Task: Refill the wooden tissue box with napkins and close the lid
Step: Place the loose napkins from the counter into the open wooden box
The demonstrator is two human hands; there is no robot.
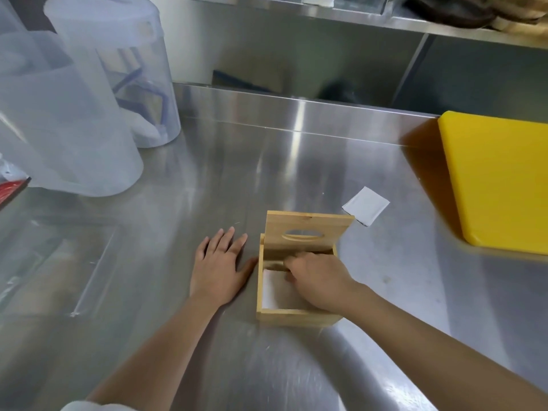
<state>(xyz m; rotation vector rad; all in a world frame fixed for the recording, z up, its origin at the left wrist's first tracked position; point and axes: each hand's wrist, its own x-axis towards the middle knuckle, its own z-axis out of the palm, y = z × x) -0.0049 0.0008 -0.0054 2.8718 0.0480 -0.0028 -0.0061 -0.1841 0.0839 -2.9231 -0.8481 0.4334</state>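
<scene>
Left hand (pixel 218 269) lies flat and spread on the surface (pixel 178 351); right hand (pixel 315 280) presses soft, light napkins (pixel 269 289) into the stiff box (pixel 296 317); the lid (pixel 308 231) probably closes by its top edge.

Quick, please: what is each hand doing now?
Left hand: open, flat on the counter, holding nothing.
Right hand: inside the wooden box; grip cannot be told.
</scene>
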